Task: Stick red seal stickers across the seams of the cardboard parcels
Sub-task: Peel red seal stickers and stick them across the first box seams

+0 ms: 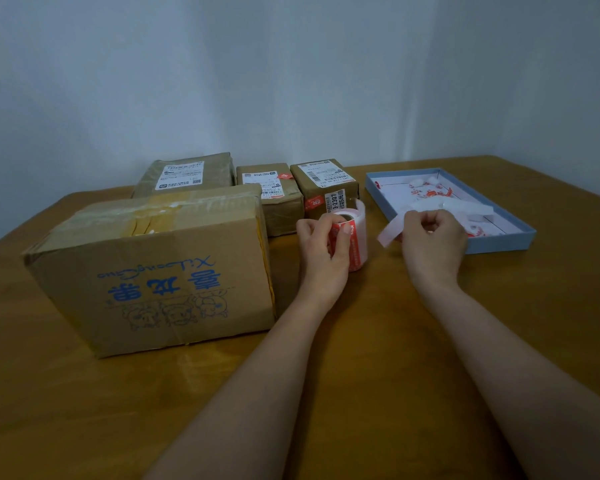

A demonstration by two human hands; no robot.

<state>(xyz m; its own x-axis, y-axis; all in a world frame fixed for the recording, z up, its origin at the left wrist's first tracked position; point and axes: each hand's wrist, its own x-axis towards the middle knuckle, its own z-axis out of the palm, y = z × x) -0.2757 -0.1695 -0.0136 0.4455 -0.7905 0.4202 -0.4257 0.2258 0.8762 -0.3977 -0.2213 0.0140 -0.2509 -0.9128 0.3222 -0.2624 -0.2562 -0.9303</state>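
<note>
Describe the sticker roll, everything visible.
The sticker roll stands on edge on the wooden table, beside the big cardboard box. It is pale backing paper wound on a hollow core, with red printed stickers on its outer face. The left hand grips it from the front, thumb on a red sticker. A loose end curls off its top.

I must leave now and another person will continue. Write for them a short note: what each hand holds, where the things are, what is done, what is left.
Left hand: grips the sticker roll standing on the table.
Right hand: pinches a white backing strip near the blue tray, which holds used backing scraps.
Done: the two small parcels at the back, middle and right, each show a red sticker.
Left: no red sticker shows on the big box in front or the back left parcel. Drop the strip, peel the next sticker, put it across the big box's taped seam.
</note>
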